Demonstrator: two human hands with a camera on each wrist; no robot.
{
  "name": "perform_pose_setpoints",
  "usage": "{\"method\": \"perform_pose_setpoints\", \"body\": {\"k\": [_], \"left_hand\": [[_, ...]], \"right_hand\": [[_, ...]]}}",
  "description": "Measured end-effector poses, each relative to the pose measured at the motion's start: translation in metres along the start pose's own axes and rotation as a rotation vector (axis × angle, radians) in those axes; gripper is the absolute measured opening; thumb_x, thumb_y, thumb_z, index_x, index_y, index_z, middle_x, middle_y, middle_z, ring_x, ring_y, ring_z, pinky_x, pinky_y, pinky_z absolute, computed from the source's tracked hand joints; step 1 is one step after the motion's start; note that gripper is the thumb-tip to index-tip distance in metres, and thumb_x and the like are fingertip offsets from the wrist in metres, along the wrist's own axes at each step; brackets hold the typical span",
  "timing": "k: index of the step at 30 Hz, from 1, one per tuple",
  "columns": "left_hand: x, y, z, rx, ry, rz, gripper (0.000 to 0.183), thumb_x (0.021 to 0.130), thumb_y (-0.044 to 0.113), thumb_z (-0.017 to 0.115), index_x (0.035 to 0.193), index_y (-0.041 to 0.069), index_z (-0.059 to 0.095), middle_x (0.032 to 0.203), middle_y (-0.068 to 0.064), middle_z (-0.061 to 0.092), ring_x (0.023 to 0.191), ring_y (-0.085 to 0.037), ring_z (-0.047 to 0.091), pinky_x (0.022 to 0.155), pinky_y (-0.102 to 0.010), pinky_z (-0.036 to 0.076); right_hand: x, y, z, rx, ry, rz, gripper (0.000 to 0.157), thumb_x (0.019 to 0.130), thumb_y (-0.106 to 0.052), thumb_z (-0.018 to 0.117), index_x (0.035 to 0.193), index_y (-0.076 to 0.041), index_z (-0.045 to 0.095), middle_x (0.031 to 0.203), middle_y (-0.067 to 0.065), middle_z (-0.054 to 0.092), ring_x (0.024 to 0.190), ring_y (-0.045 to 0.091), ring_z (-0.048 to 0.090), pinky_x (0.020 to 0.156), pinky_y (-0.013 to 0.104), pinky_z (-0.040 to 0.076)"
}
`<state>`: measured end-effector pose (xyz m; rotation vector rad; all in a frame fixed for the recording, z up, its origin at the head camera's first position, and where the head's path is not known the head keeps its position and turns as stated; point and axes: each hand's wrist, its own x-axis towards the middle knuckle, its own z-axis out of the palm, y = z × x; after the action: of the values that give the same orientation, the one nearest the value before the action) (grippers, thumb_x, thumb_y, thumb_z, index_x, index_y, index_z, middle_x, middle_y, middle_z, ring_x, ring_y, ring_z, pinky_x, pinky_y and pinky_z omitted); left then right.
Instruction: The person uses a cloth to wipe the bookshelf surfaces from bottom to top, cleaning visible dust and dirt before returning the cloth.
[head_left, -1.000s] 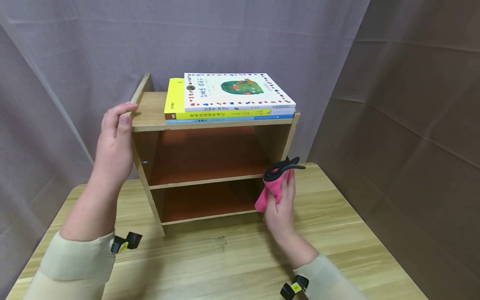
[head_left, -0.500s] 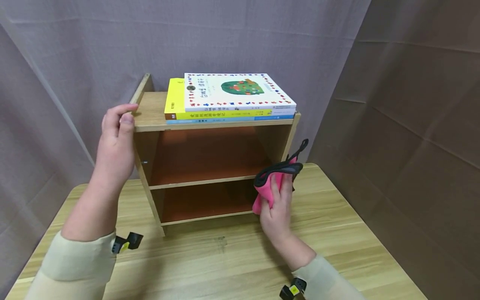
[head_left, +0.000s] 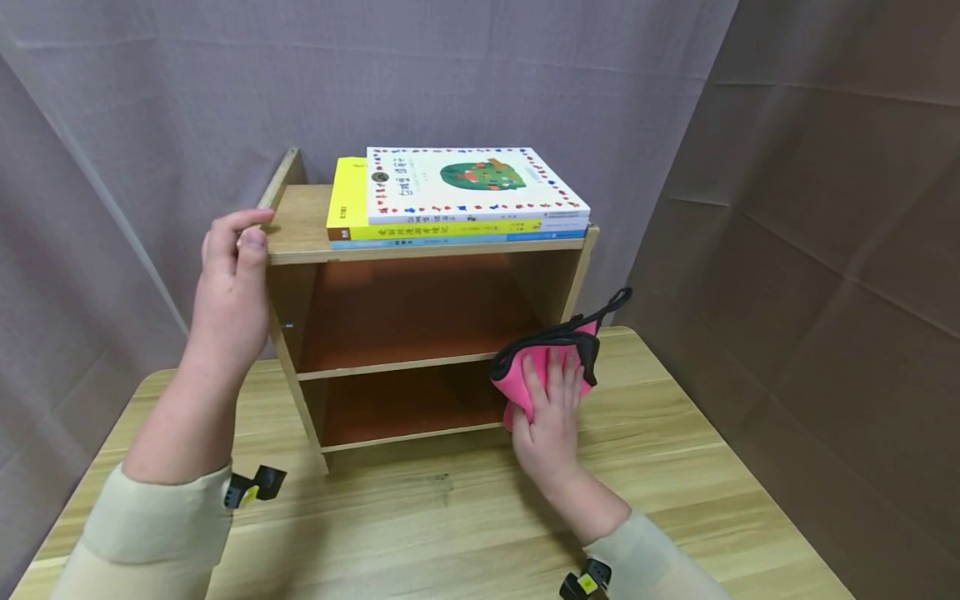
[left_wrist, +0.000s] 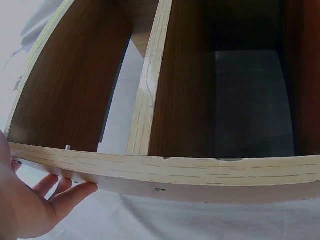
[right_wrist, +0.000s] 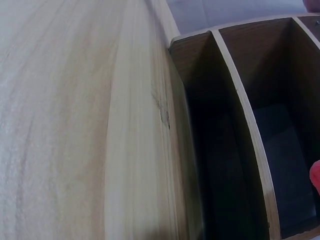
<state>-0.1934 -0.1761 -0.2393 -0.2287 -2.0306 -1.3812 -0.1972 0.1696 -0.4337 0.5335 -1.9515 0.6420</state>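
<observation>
Has folded, black-edged pink fabric cloth (head_left: 517, 386) beneath spread, nearly straight fingers of right hand (head_left: 551, 429), reaching past fingertips; grips light-wood, box-shaped shelf unit (head_left: 427, 315) with left hand (head_left: 231, 304).

head: above, forward-down | left wrist: close, into shelf (left_wrist: 150, 167) | right wrist: close, across tabletop (right_wrist: 90, 120) | all 3 share shelf

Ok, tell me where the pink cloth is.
In the head view, the pink cloth is under the right hand, at the front right edge of the shelf unit.
</observation>
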Motion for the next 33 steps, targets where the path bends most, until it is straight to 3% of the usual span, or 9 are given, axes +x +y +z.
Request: {"method": "perform_pose_setpoints", "body": {"k": [6, 13, 18, 24, 33], "left_hand": [[0.000, 0.000, 0.000, -0.004, 0.003, 0.004, 0.037, 0.108, 0.037, 0.037, 0.139, 0.021, 0.051, 0.136, -0.003, 0.041, 0.117, -0.020, 0.041, 0.101, -0.039, 0.029], [-0.001, 0.000, 0.000, -0.014, 0.007, 0.016, 0.038, 0.108, 0.037, 0.037, 0.138, 0.019, 0.052, 0.137, -0.003, 0.042, 0.118, -0.018, 0.040, 0.102, -0.037, 0.029], [-0.001, -0.001, 0.000, -0.024, 0.016, 0.018, 0.037, 0.108, 0.035, 0.038, 0.137, 0.018, 0.053, 0.133, 0.004, 0.042, 0.116, -0.015, 0.040, 0.101, -0.035, 0.029], [0.000, -0.001, 0.001, -0.016, 0.013, 0.010, 0.037, 0.108, 0.035, 0.038, 0.138, 0.019, 0.052, 0.132, 0.005, 0.042, 0.114, -0.014, 0.040, 0.100, -0.036, 0.029], [0.000, -0.003, 0.001, -0.028, 0.007, 0.026, 0.038, 0.109, 0.034, 0.034, 0.138, 0.018, 0.051, 0.135, 0.000, 0.041, 0.118, -0.017, 0.040, 0.102, -0.036, 0.028]], "right_hand": [[0.000, -0.001, 0.001, -0.034, 0.001, -0.040, 0.073, 0.083, -0.007, 0.050, 0.154, -0.021, 0.038, 0.165, 0.004, 0.016, 0.150, 0.037, 0.008, 0.115, 0.064, 0.005], [0.000, -0.003, 0.000, -0.055, -0.008, -0.091, 0.071, 0.084, -0.010, 0.050, 0.153, -0.018, 0.039, 0.163, 0.010, 0.022, 0.150, 0.036, 0.010, 0.114, 0.065, 0.004], [0.000, -0.006, 0.000, -0.047, -0.049, -0.106, 0.064, 0.090, -0.016, 0.048, 0.153, -0.021, 0.038, 0.162, 0.010, 0.023, 0.149, 0.037, 0.011, 0.114, 0.066, 0.003], [0.004, -0.013, -0.001, -0.061, -0.123, -0.116, 0.051, 0.104, -0.033, 0.034, 0.154, -0.022, 0.038, 0.162, 0.010, 0.023, 0.149, 0.039, 0.012, 0.113, 0.067, 0.003], [0.006, -0.016, -0.004, -0.093, -0.152, -0.129, 0.052, 0.105, -0.040, 0.034, 0.155, -0.025, 0.035, 0.162, 0.010, 0.024, 0.149, 0.039, 0.013, 0.114, 0.065, 0.004]]}}
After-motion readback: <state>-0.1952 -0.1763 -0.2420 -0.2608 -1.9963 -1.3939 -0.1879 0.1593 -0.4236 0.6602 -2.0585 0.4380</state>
